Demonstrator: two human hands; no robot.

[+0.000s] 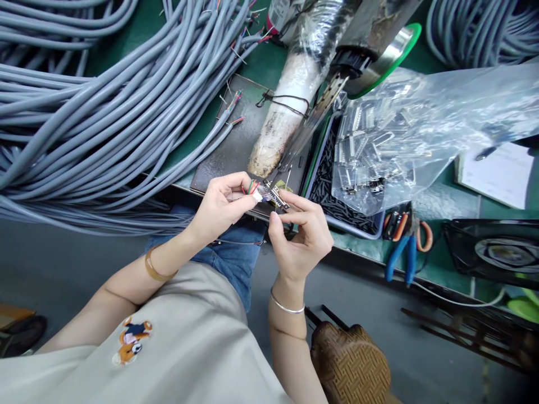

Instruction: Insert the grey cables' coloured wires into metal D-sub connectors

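Observation:
My left hand (225,205) is closed in a pinch on a cable end whose thin red and green wires (251,187) fan out past the fingertips. A small white piece shows at those fingertips. My right hand (301,227) has its thumb and fingers closed around a small metal connector (278,197), right beside the wires. Some of the contact between the wires and the connector is too small to make out. Just above both hands are the lower end of a soldering iron (295,151) and a plastic-wrapped white tube (280,112).
Bundles of grey cable (126,106) cover the bench's left side. A blue bin (357,231) holds black sleeves, under a clear bag of metal connectors (379,134). Blue-handled pliers (402,255) lie at the bench edge. Behind stands a green-rimmed solder spool (385,64); a brown stool (351,359) is below.

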